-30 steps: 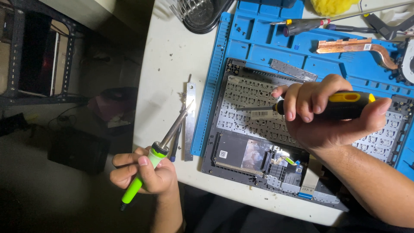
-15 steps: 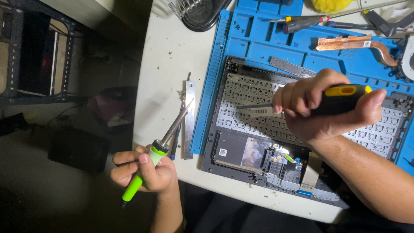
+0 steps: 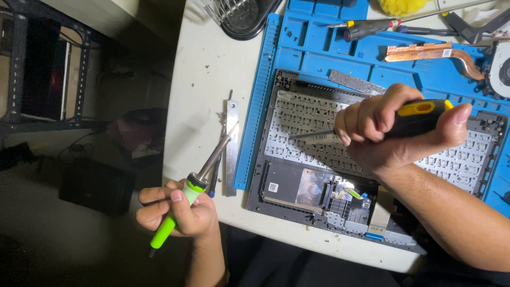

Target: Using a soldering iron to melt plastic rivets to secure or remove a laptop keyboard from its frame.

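One opened grey laptop base (image 3: 319, 186), keyboard underside up, lies on a blue silicone work mat (image 3: 319, 48) on the white tabletop (image 3: 207, 74). Two hands work: the right hand (image 3: 393, 133) is closed around one black-and-yellow-handled screwdriver (image 3: 419, 114), tip over the keyboard; the left hand (image 3: 178, 210) grips one green-handled soldering iron (image 3: 199, 178) above a metal strip (image 3: 231, 143). One copper heat pipe (image 3: 430, 52) lies beyond.
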